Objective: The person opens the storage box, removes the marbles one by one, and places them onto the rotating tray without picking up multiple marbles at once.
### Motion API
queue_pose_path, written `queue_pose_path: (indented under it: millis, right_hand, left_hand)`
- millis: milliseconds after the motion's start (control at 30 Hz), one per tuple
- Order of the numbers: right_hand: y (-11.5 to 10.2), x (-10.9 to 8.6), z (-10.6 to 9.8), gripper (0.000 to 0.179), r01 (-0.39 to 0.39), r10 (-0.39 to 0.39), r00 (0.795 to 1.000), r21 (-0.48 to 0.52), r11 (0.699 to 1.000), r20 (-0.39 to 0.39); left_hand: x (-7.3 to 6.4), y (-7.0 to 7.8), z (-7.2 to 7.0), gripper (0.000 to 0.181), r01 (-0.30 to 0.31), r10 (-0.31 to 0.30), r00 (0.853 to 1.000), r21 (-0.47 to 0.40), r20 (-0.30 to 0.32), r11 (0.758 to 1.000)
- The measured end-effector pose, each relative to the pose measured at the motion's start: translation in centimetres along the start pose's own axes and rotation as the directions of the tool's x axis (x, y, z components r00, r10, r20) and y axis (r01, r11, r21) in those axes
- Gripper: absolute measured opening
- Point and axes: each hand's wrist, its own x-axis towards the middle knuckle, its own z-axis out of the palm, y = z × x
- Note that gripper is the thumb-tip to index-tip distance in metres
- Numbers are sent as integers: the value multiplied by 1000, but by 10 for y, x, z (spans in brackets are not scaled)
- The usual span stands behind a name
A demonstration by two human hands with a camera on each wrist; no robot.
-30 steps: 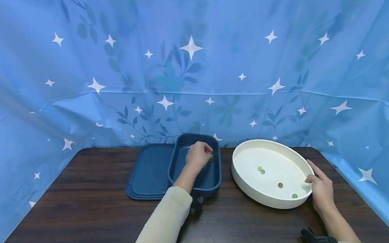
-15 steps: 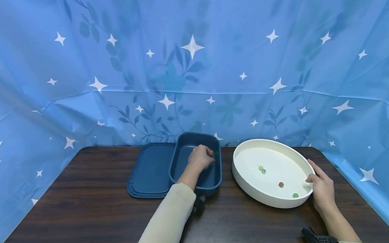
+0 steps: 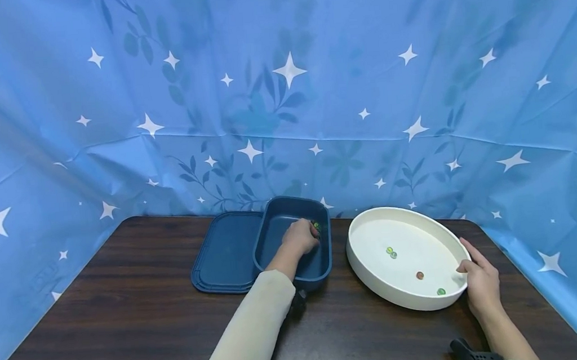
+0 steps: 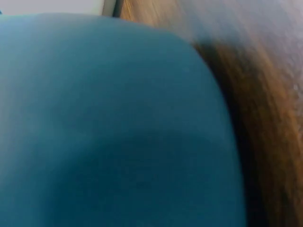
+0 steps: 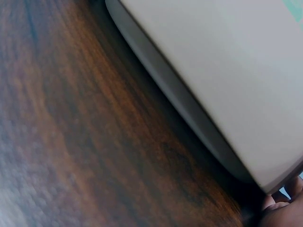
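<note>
My left hand (image 3: 300, 237) reaches down inside a deep blue rectangular box (image 3: 260, 250), its fingers curled toward the bottom. Small green marbles (image 3: 316, 226) show just beyond the fingertips; I cannot tell whether the fingers pinch one. The box's outer wall (image 4: 128, 104) fills most of the left wrist view. On the right, my right hand (image 3: 482, 283) grips a round white tray (image 3: 379, 292) by its right side, thumb over the rim and fingers outside. Several marbles lie in the tray: a green pair (image 3: 391, 252), a brown one (image 3: 420, 275) and another green one (image 3: 441, 291).
A flat blue lid (image 3: 225, 253) lies left of the box, against it. The dark wooden table (image 3: 101, 319) ends at a blue curtain (image 3: 185, 97) with white stars. Black straps with wrist cameras (image 3: 477, 355) sit at the wrists.
My left hand has shifted slightly down and right inside the box, and its fingers have curled further under. The right hand keeps its grip on the tray. The view has drifted a little.
</note>
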Motion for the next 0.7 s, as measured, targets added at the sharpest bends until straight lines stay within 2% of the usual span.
queue_pose_path:
  millis: [333,500,700]
  right_hand:
    - [2,-1,0,77,-11,11,1000,-4,1000,11]
    - [3,-1,0,76,2,-2,1000,4,1000,13]
    - [2,0,0,76,8,-8,1000,12,1000,7]
  left_hand:
    - [1,-2,5,4,-24,24,1000,62,0,998]
    - [1,-2,5,9,-19,20,1000,85,-17,996]
    - [-1,4,0,11,0,6,997,69,-75,998]
